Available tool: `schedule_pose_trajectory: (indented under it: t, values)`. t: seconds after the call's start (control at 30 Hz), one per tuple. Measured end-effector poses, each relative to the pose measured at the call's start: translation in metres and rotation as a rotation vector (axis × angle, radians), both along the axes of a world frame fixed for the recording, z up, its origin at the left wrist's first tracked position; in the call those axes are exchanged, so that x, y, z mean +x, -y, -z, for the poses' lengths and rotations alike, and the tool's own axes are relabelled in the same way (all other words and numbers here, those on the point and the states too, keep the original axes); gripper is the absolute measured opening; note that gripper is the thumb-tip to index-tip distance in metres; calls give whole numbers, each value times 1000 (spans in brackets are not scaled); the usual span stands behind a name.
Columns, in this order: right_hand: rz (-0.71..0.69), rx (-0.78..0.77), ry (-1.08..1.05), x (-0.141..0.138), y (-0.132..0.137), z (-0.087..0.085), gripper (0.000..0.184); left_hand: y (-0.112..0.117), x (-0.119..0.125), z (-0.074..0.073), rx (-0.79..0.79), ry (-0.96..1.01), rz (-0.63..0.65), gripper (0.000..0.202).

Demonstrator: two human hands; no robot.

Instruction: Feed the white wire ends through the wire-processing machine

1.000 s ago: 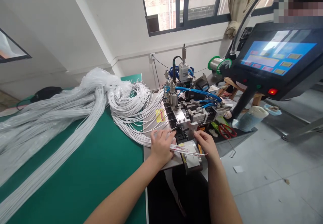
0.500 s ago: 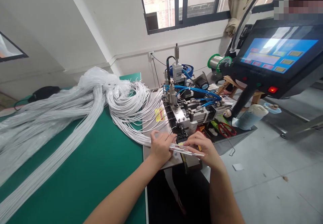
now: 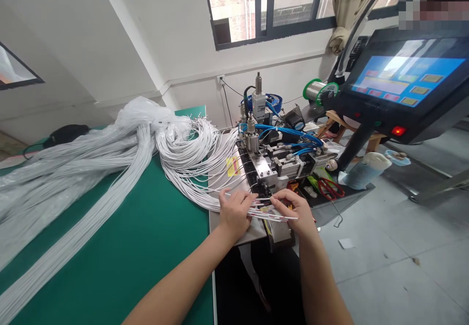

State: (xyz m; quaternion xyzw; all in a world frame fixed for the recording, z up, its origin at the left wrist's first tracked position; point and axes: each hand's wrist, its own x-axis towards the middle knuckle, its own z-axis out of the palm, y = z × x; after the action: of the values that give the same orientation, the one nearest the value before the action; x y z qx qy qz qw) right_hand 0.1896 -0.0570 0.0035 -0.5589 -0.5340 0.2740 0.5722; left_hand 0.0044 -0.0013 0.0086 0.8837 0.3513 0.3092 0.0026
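Note:
My left hand (image 3: 236, 212) is closed round a bundle of thin white cables (image 3: 198, 199) at the front of the machine's metal plate. The cable ends (image 3: 273, 216), some with reddish marks, stick out to the right of that hand. My right hand (image 3: 293, 210) pinches the tip of a single white cable (image 3: 264, 199) between thumb and fingers, a little above the other ends. Just behind both hands stands a bench machine (image 3: 266, 166) with metal cylinders and blue air hoses. Several cables run from the coil into its left side.
A large coil of white cables (image 3: 186, 149) and plastic-wrapped bundles (image 3: 91, 159) lie on the green table (image 3: 146, 261). At right are a lit control screen (image 3: 406, 78), a solder wire spool (image 3: 319, 91), red-handled scissors (image 3: 330, 188) and a bluish container (image 3: 366, 171). Another person shows at upper right.
My right hand has shifted slightly left and up, and one cable is now separated from the bundle at its fingertips. My left hand keeps its hold on the bundle.

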Motion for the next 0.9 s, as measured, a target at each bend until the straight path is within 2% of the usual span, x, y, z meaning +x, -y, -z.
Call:
schedule_pose_trajectory:
  t: [0.13, 0.27, 0.47, 0.63, 0.77, 0.83, 0.9]
  values:
    - [58, -63, -147, 0, -4, 9, 27, 1, 0, 0, -11, 12, -56, 32]
    - [100, -86, -178, -1, -8, 11, 29, -1, -2, 3, 6, 16, -36, 25]
    - [12, -102, -162, -2, -9, 5, 30, -2, -5, 3, 53, 18, 46, 28]
    - [-69, -101, -98, -2, -3, -6, 30, -4, -3, 4, 86, -5, 59, 31]
    - [-131, -146, -29, 2, -1, -6, 28, -5, 0, 5, 63, -50, 52, 33]
    - [-60, -132, 79, 5, -2, -5, 24, -5, 1, 4, 53, -60, 56, 35]
    - [67, -111, 277, 8, -3, -4, 19, -5, 1, 4, 42, -69, 59, 40]
